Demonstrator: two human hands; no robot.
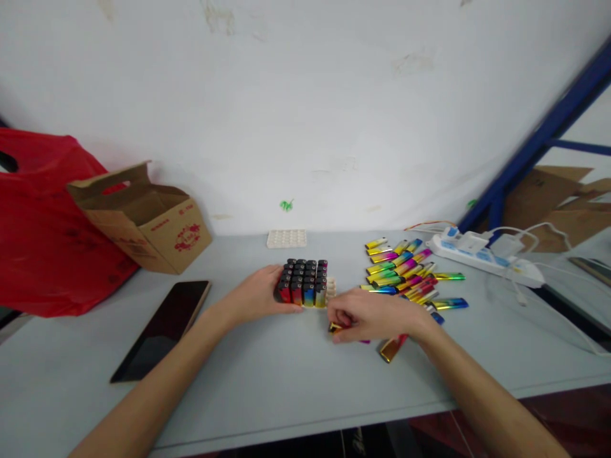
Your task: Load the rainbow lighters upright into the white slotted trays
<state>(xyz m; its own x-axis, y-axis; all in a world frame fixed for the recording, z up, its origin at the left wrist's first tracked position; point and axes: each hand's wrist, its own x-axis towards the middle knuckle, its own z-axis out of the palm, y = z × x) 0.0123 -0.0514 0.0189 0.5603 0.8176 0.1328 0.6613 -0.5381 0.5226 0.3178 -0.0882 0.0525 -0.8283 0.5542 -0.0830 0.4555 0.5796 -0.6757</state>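
Note:
Several lighters [303,283] with black tops stand upright in close rows in a white tray [331,287]. The tray's right-hand column shows bare slots. My left hand [260,294] is closed around the left side of this block, thumb along the front. Just right of the tray, my right hand [367,315] pinches a lighter [335,327] with a shiny gold end; most of it is hidden by the fingers. Beyond that hand spreads a loose pile of shiny coloured lighters [398,267]. One gold and red lighter [391,348] lies nearer the front edge.
A second white tray [286,238] lies by the wall. On the left are a dark tablet [165,327], an open cardboard box [162,222] and a red bag [48,222]. A white power strip [487,257] with plugs and cables lies at right, near a blue frame [539,146].

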